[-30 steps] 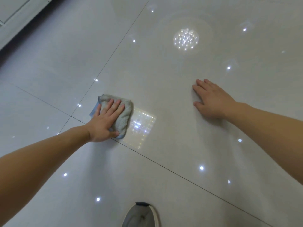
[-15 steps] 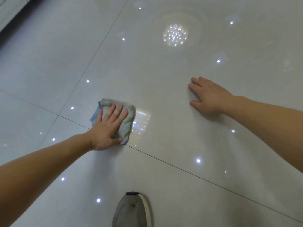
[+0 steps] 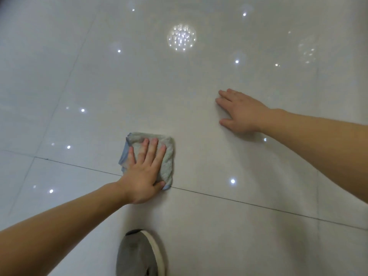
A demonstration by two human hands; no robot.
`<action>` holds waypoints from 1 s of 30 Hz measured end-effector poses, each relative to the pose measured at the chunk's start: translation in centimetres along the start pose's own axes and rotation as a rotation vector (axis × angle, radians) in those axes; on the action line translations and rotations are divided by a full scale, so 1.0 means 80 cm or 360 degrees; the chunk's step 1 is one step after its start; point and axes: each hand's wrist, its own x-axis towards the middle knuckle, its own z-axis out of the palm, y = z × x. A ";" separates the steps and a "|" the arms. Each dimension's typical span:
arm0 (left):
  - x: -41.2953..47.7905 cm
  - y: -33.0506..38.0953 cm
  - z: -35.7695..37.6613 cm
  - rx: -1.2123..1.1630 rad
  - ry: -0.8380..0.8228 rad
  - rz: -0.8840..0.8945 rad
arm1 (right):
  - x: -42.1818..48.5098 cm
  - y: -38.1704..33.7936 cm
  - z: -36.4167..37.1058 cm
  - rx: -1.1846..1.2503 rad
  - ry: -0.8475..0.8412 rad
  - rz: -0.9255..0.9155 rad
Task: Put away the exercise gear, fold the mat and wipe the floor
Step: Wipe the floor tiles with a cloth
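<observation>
Since a second ago your left hand [image 3: 144, 172] has slid the cloth [image 3: 157, 154] rightward along the grout line [image 3: 249, 204]; the bright square reflection beside it is gone. Left palm flat, fingers spread, pressing the folded grey-and-blue cloth onto the glossy floor [image 3: 199, 100] just above the line. Right hand [image 3: 242, 112] open, fingers together, braced flat on bare tile, well apart from the cloth. Grey shoe toe [image 3: 139, 253] at bottom edge. No readable writing or brand anywhere.
</observation>
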 end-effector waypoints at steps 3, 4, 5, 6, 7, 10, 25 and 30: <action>0.006 0.034 0.000 0.0008 0.0015 0.0046 | -0.023 0.015 0.008 0.0040 -0.0008 0.0010; 0.009 0.046 0.000 -0.0006 0.0035 0.0065 | -0.030 0.020 0.010 0.0055 -0.0006 0.0016; 0.011 0.057 0.001 -0.0010 0.0048 0.0083 | -0.037 0.026 0.011 0.0070 0.0000 0.0022; 0.013 0.068 0.002 -0.0004 0.0049 0.0099 | -0.044 0.031 0.012 0.0082 0.0012 0.0030; 0.015 0.078 0.002 0.0008 0.0049 0.0113 | -0.051 0.037 0.013 0.0092 0.0028 0.0039; 0.020 0.109 0.003 0.0032 0.0066 0.0166 | -0.071 0.054 0.012 0.0106 0.0062 0.0088; 0.047 0.238 -0.002 0.0099 0.0075 0.0364 | -0.179 0.121 0.033 0.0178 0.0056 0.0337; 0.048 0.292 -0.013 0.0109 0.0025 0.0475 | -0.199 0.137 0.033 0.0211 0.0091 0.0413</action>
